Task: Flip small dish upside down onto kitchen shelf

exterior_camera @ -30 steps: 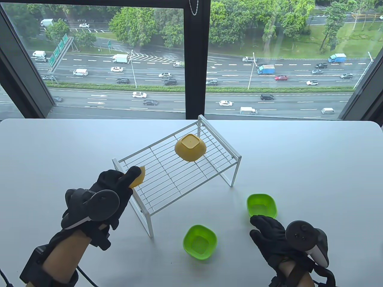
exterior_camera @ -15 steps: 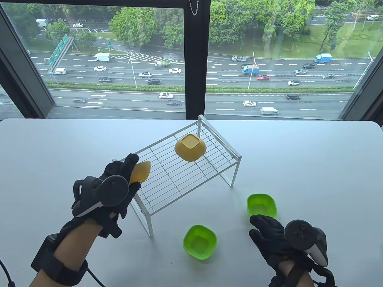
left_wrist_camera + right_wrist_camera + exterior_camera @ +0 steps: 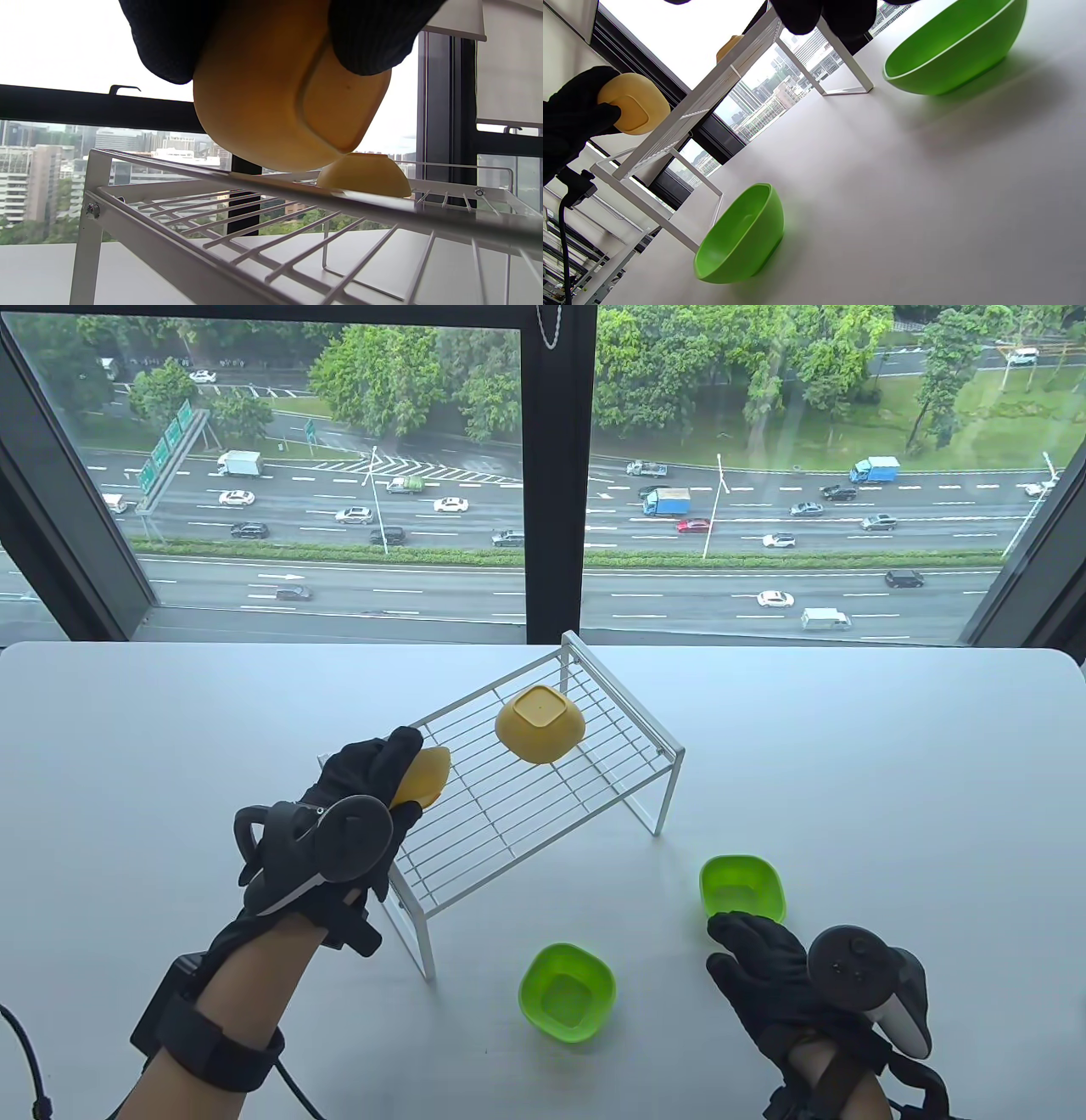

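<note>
My left hand (image 3: 373,789) grips a small yellow dish (image 3: 422,779) above the near-left end of the white wire shelf (image 3: 475,806). In the left wrist view the held dish (image 3: 288,101) hangs just over the shelf wires (image 3: 271,212), tilted, its base facing the camera. A second yellow dish (image 3: 540,723) lies upside down on the shelf's far part. My right hand (image 3: 764,967) rests on the table, fingers loosely extended and holding nothing, just short of a green dish (image 3: 743,888).
Another green dish (image 3: 567,993) stands upright on the white table (image 3: 891,780) in front of the shelf. A window with a dark frame (image 3: 560,475) runs behind the table's far edge.
My left hand has carried the yellow dish up and to the right, from the shelf's left corner to over its wires. The right hand has stayed put.
</note>
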`<state>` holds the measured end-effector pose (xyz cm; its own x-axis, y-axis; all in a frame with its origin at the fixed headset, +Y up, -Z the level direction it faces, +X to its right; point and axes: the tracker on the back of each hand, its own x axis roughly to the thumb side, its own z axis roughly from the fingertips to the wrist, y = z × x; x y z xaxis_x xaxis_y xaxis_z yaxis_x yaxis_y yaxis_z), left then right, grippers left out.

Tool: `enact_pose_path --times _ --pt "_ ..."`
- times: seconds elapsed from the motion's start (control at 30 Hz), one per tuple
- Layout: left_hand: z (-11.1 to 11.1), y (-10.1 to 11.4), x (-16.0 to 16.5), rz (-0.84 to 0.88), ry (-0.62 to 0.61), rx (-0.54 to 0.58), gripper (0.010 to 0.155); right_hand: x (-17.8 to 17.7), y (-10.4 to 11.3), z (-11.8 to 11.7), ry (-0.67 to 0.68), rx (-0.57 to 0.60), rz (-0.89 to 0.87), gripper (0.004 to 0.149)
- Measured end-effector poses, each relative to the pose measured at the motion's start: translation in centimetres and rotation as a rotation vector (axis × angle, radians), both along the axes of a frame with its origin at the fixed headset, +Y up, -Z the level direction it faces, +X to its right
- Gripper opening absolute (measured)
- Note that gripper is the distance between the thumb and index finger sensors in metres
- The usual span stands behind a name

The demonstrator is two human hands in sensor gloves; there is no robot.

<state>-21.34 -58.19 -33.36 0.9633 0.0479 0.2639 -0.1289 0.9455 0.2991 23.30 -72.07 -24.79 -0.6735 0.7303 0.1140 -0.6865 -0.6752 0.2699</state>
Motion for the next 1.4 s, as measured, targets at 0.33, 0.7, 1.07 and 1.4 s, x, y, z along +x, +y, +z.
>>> enact_pose_path --times 0.33,0.7,1.07,1.4 --pt "-2.0 0.3 1.3 0.114 0.024 -0.119 0.074 0.1 0.1 -0.1 0.001 -0.004 -0.004 0.075" --pt "-4.1 -0.9 0.4 0.184 0.113 -0.313 0.061 0.3 0.3 -0.2 0.003 -0.004 -0.006 0.075" --pt "-5.1 -2.2 0.5 0.072 0.193 -0.307 0.061 0.2 0.4 -0.2 0.014 -0.027 -0.012 0.076" --pt "-7.1 -4.0 -1.3 0.127 0.254 -0.387 0.055 0.2 0.4 -0.2 0.017 -0.04 -0.016 0.076"
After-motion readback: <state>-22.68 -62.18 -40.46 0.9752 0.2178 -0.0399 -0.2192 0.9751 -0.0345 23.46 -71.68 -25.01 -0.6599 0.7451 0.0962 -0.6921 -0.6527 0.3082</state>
